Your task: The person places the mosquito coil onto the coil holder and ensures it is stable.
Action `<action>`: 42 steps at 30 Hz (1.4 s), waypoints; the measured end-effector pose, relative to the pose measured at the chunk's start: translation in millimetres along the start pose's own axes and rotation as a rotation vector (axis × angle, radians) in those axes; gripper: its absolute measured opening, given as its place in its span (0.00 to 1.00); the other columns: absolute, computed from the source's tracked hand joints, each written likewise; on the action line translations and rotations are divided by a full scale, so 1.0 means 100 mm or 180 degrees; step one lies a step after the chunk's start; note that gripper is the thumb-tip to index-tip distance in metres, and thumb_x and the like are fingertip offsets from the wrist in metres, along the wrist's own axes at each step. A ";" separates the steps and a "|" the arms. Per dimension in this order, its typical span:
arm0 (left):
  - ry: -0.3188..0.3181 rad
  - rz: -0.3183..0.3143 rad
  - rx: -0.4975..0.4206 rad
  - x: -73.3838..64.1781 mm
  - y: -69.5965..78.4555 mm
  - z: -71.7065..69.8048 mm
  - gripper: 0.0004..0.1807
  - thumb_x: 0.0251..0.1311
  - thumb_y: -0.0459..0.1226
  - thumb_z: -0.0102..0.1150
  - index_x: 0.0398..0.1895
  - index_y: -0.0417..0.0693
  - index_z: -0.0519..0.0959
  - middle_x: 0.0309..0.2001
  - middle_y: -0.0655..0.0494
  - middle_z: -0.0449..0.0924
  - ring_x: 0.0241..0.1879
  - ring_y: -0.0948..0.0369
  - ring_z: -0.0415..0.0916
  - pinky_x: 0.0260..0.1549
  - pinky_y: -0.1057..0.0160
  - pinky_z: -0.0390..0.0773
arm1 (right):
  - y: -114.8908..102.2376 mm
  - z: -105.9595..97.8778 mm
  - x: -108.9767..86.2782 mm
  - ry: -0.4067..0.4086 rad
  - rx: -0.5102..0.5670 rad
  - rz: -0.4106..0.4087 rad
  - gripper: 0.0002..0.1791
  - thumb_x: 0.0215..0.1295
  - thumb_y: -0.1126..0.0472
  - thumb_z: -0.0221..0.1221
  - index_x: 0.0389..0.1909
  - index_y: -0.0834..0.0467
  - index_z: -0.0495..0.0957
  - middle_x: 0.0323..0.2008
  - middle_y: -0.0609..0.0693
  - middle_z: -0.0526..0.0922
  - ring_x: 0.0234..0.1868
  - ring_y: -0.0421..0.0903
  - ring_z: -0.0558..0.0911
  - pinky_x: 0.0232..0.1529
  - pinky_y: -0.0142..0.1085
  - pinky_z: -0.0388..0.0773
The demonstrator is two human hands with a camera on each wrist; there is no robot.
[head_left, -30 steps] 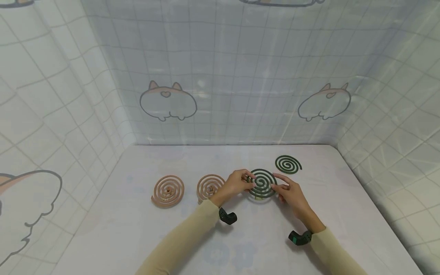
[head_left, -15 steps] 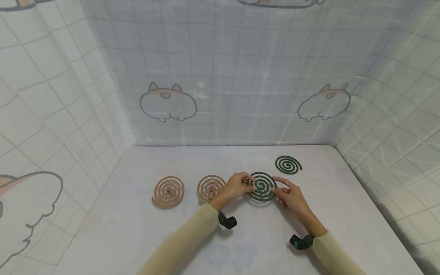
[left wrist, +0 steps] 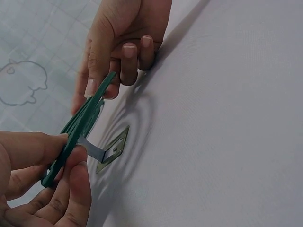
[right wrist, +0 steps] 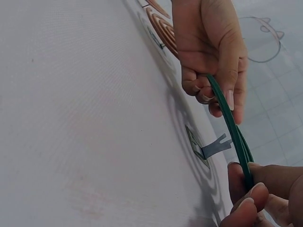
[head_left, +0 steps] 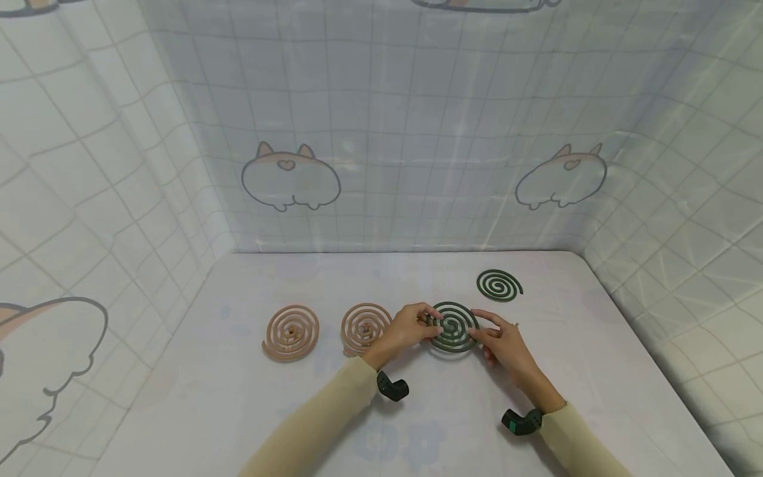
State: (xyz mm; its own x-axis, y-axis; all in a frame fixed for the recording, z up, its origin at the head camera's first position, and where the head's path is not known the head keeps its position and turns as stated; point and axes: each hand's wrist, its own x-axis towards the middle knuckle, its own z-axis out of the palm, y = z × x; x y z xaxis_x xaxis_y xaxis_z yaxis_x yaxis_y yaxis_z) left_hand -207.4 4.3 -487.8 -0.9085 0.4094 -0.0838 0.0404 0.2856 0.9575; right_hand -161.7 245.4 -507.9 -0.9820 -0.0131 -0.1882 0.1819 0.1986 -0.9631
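A green mosquito coil [head_left: 451, 326] is held level between both hands, above the table. My left hand [head_left: 410, 328] pinches its left rim between thumb and fingers. At the opposite rim, my right hand [head_left: 503, 344] grips it the same way. Under the coil stands a small metal coil stand [left wrist: 112, 150]; its flat base lies on the cloth and its forked upright tab [right wrist: 218, 146] points up toward the coil's middle. In the right wrist view the tab's tip is close to the coil; whether they touch I cannot tell. From the head view the stand is hidden.
Another green coil [head_left: 499, 285] lies on the white tablecloth [head_left: 298, 424] behind my right hand. Two brown coils, one at the left [head_left: 292, 332] and one partly behind my left wrist [head_left: 365, 326], sit on stands. Tiled-print curtains [head_left: 381, 132] enclose the table's back and sides.
Both hands have brought the green coil slightly toward me and over the stand, whose base showed below the coil's near rim a second ago. The other coils stay put.
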 end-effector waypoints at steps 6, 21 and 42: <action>0.0007 -0.0027 -0.0022 -0.01 -0.01 0.00 0.12 0.61 0.31 0.72 0.47 0.45 0.85 0.32 0.51 0.76 0.28 0.61 0.81 0.34 0.60 0.86 | 0.01 0.00 0.00 -0.0014 -0.0001 -0.0017 0.30 0.70 0.54 0.67 0.71 0.51 0.72 0.22 0.50 0.78 0.18 0.41 0.69 0.18 0.31 0.70; 0.0027 -0.0099 0.0046 -0.03 -0.03 -0.01 0.12 0.63 0.33 0.72 0.49 0.49 0.85 0.31 0.52 0.80 0.30 0.54 0.83 0.29 0.62 0.81 | -0.02 0.02 0.01 0.0002 0.0004 0.0001 0.30 0.70 0.56 0.68 0.70 0.50 0.72 0.21 0.50 0.76 0.18 0.41 0.69 0.18 0.31 0.70; 0.0018 -0.0142 -0.0030 -0.02 -0.06 -0.01 0.11 0.63 0.35 0.72 0.47 0.51 0.85 0.33 0.51 0.77 0.31 0.57 0.83 0.33 0.61 0.84 | 0.01 0.02 0.02 0.0014 -0.0015 -0.0007 0.30 0.70 0.55 0.68 0.71 0.51 0.71 0.19 0.48 0.75 0.17 0.41 0.68 0.17 0.31 0.69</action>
State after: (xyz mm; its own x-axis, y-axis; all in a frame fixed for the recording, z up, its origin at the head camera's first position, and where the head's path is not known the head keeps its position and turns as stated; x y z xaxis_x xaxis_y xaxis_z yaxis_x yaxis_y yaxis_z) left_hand -206.3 1.1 -493.0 -0.9116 0.3916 -0.1249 -0.0040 0.2954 0.9554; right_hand -163.4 243.9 -509.5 -0.9826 -0.0091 -0.1853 0.1796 0.2033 -0.9625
